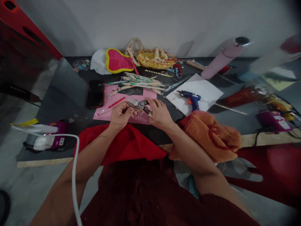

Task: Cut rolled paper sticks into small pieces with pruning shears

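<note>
My right hand (160, 113) is wrapped round the handles of a pair of pruning shears (138, 103), whose jaws point left above a sheet of pink paper (103, 115). By the jaws, my left hand (121, 115) is closed in a pinch. Its fingertips meet at the lower blade, and whatever they pinch is too small to make out. Several small pale cut pieces (139, 111) show just under the shears. Behind both hands lies a loose pile of thin wooden sticks (143, 84), some with green printed wrapping. A red stick (117, 102) rests on the paper near my left hand.
Left of the paper is a phone (95, 93). To the right, a blue glue gun (192, 98) lies on a white board (211, 89), with an orange towel (209, 133) in front. A wicker basket (150, 62) and pink bottle (224, 58) stand behind. Red cloth (131, 146) covers the front edge.
</note>
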`<state>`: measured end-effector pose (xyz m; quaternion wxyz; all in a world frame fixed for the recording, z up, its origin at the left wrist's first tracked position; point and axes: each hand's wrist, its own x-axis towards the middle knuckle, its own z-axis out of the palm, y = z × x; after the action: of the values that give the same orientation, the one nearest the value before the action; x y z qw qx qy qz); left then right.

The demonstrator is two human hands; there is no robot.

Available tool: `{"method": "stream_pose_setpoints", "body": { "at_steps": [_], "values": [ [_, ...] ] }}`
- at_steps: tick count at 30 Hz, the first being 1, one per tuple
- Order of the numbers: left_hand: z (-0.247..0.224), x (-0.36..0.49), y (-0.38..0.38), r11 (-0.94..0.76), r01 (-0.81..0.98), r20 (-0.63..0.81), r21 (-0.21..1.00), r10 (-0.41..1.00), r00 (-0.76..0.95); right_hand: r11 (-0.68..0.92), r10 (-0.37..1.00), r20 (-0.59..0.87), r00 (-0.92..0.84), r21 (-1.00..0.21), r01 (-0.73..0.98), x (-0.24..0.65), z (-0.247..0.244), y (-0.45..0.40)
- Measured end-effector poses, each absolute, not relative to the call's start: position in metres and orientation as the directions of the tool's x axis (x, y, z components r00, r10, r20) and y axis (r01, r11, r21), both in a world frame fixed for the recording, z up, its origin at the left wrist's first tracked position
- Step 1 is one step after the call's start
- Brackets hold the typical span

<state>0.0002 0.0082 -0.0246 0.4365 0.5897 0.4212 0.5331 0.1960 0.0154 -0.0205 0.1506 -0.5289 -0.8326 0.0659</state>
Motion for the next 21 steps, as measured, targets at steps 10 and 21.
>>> {"method": "stream_pose_setpoints", "body": {
  "at_steps": [10, 21],
  "values": [
    [-0.0227, 0.0017, 0.0061, -0.201, -0.054, 0.203, 0.978, 0.978, 0.048, 0.408, 0.908, 0.195, -0.37, -0.226, 0.884, 0.1941, -0.0194, 0.0129],
    [-0.0233, -0.002, 0.0103, -0.068, -0.215, 0.103, 0.974, 0.983, 0.154, 0.467, 0.88, 0.218, -0.423, -0.232, 0.853, 0.1987, -0.0236, 0.017]
  ]
}}
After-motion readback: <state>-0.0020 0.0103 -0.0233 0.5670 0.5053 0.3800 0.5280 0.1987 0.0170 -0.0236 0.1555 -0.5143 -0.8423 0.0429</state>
